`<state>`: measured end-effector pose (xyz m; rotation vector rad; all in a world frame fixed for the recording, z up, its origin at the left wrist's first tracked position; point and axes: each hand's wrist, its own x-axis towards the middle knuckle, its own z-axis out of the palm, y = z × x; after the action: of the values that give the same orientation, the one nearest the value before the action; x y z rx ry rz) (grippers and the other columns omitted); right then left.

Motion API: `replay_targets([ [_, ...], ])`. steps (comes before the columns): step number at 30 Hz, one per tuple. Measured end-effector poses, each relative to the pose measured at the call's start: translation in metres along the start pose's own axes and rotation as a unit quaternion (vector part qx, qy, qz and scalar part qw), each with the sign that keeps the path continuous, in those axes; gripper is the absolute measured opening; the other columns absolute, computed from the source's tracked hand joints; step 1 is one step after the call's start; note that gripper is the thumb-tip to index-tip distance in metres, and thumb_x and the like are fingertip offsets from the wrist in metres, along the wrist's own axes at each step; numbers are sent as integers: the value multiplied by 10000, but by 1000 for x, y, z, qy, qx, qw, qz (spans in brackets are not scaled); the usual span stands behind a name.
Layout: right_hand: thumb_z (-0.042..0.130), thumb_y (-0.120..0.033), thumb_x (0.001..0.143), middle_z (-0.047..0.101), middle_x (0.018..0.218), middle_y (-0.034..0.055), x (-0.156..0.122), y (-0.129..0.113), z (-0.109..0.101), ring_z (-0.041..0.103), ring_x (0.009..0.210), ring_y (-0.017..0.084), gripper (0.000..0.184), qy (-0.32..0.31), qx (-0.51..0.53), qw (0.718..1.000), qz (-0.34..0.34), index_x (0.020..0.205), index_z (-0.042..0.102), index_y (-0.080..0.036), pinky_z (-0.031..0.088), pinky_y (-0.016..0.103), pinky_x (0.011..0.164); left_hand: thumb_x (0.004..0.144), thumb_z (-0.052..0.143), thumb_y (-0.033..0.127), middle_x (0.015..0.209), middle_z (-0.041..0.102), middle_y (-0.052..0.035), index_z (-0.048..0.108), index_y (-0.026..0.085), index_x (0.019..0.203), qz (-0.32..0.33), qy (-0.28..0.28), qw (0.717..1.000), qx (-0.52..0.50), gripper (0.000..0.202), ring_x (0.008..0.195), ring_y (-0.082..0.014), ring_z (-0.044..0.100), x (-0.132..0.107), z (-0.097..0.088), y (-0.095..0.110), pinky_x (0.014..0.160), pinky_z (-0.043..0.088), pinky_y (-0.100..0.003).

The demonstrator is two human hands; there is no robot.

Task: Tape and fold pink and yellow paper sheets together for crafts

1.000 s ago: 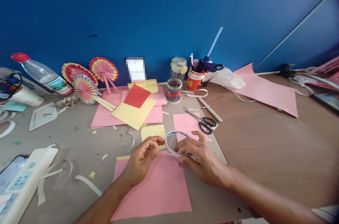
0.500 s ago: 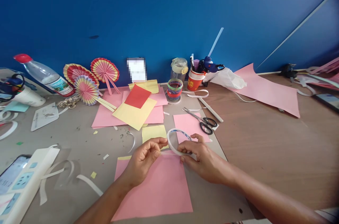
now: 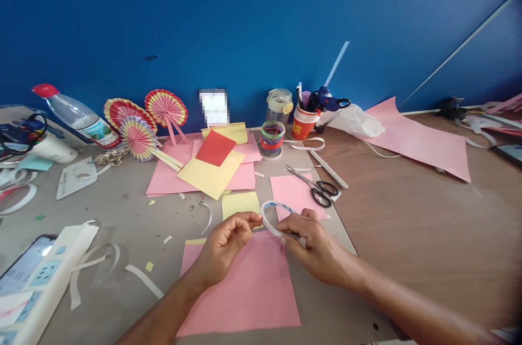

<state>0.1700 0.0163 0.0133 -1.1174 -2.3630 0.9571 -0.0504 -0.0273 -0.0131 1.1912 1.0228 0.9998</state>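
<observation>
My right hand (image 3: 316, 247) grips a narrow roll of white tape (image 3: 266, 220), tilted up, with blue print on the inside of its core. At the roll's left rim are the fingertips of my left hand (image 3: 226, 250), pinched together; whether tape is between them is too small to tell. Both hands are above a pink paper sheet (image 3: 244, 301) that has a thin yellow strip (image 3: 196, 242) along its far edge. Just beyond the hands lie a yellow paper piece (image 3: 240, 203) and a smaller pink sheet (image 3: 283, 187), with black-handled scissors (image 3: 323, 193) on it.
Pleated paper fans (image 3: 166, 107) and stacked coloured paper (image 3: 163, 176) are at the back left. A jar (image 3: 279, 108) and an orange paper cup (image 3: 304, 123) stand by the blue wall. At left are a power strip (image 3: 53, 274), a phone (image 3: 28, 263) and loose white strips (image 3: 144, 281).
The view has shifted slightly, moving everything a little to the right. My right fingers have closed further around the tape roll; the left hand keeps its pinch at the rim.
</observation>
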Motion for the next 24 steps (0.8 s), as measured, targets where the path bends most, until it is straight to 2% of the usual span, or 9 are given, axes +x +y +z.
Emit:
replay_targets([
  [7,459,-90,747,558,658,-21,-1,6,11,506,614,127,180,76,-23,996,-46,793,595,-198,310,348,753,934,498,376,1198,553,-94,525,181,797,0,8,1000,28,240,1150,-248,541,2,0,3,998,407,-408],
  [14,476,-82,710,605,673,-14,1,7,17,559,696,137,213,147,-34,986,-74,814,623,-195,282,352,770,923,505,358,1038,527,-67,528,192,776,39,30,995,92,223,1009,-196,520,2,2,4,902,425,-324],
  [24,463,-82,695,597,648,-19,2,5,15,553,678,133,201,138,-38,987,-72,775,617,-184,282,336,740,923,503,360,973,508,-53,538,197,766,51,36,993,102,230,955,-187,521,5,2,3,882,436,-319],
])
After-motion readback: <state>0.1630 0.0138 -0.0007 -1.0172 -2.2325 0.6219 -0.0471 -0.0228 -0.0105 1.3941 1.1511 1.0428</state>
